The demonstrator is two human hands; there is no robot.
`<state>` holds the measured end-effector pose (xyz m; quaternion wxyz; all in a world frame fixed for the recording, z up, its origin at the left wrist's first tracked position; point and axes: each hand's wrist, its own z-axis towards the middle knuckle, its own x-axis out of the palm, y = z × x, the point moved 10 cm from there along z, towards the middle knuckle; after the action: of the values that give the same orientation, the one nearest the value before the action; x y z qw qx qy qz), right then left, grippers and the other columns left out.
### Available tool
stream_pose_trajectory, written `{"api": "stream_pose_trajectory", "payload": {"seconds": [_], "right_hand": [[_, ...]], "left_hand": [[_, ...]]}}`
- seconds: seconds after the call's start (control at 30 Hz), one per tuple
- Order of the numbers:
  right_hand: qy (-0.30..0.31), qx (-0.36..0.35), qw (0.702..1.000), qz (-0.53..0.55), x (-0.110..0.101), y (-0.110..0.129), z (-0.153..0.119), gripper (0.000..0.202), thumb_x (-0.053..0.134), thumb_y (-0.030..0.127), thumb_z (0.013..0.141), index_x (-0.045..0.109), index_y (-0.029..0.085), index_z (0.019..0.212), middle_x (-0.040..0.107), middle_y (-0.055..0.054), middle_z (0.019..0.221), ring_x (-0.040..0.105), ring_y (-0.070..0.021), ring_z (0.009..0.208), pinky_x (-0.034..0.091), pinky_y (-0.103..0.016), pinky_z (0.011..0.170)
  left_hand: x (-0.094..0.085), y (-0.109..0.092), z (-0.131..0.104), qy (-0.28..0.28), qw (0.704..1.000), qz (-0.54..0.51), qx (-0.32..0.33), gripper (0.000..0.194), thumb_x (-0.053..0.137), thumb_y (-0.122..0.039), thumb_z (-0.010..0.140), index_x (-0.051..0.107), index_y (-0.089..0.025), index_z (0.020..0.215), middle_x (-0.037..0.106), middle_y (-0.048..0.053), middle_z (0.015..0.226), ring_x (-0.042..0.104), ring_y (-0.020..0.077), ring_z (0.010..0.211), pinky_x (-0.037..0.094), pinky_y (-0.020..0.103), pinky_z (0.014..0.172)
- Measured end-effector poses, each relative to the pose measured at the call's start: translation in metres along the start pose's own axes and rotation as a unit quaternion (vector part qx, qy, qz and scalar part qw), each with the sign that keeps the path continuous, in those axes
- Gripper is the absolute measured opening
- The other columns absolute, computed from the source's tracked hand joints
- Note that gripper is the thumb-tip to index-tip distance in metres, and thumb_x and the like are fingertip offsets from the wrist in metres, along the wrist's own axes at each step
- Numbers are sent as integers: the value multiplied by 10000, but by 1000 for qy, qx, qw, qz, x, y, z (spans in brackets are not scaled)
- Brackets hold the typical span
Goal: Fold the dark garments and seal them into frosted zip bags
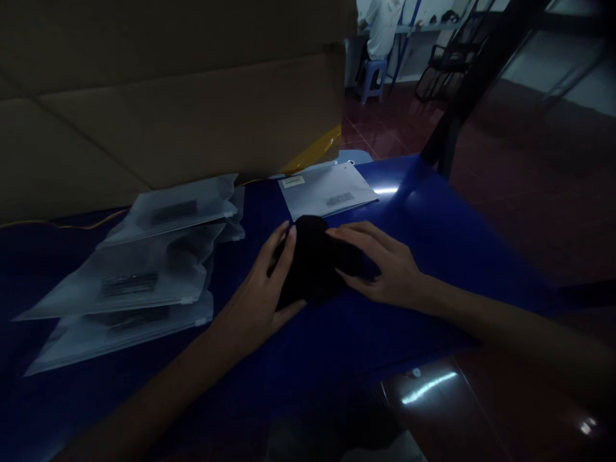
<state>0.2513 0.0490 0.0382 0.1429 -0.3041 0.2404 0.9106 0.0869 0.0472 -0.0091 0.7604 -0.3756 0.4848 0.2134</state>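
A black, soft-looking item (312, 263) lies on the blue table (414, 333) between my hands; its details are lost in the dark. My left hand (262, 292) holds its left side, with the fingers over the edge and the thumb along the near side. On the right, my right hand (380, 263) grips the item between thumb and fingers. Just behind it is a flat white zip bag (327, 183) with a small label and printed text. Several frosted zip bags (129, 276) with dark contents are piled to the left of my left hand.
A large cardboard box (192, 115) stands along the table's back edge, with yellow tape (315, 151) at its corner. Dark metal bars rise at the right. Farther back, a person (384, 29) sits on a blue stool (373, 80) near a black chair (450, 61).
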Motion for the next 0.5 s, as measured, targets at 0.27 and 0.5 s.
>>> {"api": "stream_pose_trajectory", "payload": {"seconds": [0.27,0.5], "right_hand": [[226,-135,963,57,48,41,-15,527,546,311,1066,509,31,1510,569,-216,1557,443,-307,1541,408,-506,1268],[172,-126,977,15,35,29,-6,288,563,308,1076,713,115,1228,716,-152,1389,666,-239,1330,521,-426,1169]], "left_hand": [[2,-1,-1,-8,998,54,18,881,639,-343,1024,98,-358,1720,-105,78,1806,51,449,1651,400,677,1210],[3,-7,-1,6,989,145,33,784,533,-573,1037,257,-233,1688,365,157,1718,178,475,1615,276,781,1190]]}}
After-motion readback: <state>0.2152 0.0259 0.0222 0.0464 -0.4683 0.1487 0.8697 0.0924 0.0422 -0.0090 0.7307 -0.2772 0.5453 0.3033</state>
